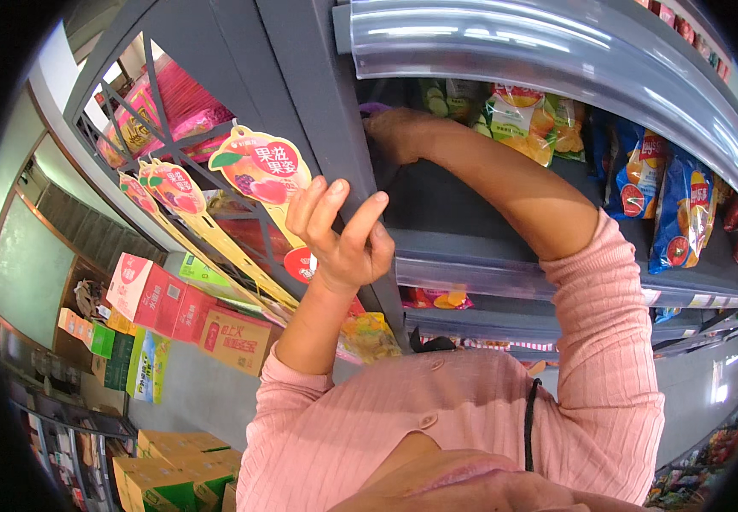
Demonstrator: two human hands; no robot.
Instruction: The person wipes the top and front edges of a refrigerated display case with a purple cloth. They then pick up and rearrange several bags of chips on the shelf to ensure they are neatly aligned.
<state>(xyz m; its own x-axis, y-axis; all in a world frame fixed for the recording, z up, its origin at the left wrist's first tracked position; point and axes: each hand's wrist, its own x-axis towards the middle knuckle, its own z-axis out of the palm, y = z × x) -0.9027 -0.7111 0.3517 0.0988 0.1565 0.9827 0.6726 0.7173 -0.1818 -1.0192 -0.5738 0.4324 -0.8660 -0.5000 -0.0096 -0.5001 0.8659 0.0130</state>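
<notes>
My left hand [346, 240] is raised beside the shelf's dark metal end frame [324, 115], its fingers partly curled and apart, with nothing visible in them. It overlaps the edge of a peach-printed card on a yellow hanging strip [260, 166]; contact cannot be told. My right hand [394, 136] reaches deep into a shelf behind a clear curved plastic guard [471, 41]. A bit of something purple [375, 109] shows at its shadowed, blurred fingers; whether they grip it is unclear. Right of that hand stand chip bags [516, 121], with blue Lay's bags [641, 169] farther along.
More yellow strips [180, 192] hang at the left, near pink packages [183, 96] behind the lattice. Red and brown cartons [170, 301] stand beyond, and cardboard boxes [174, 470] at the lower left. A lower shelf with a clear front edge [471, 275] runs beneath my right arm.
</notes>
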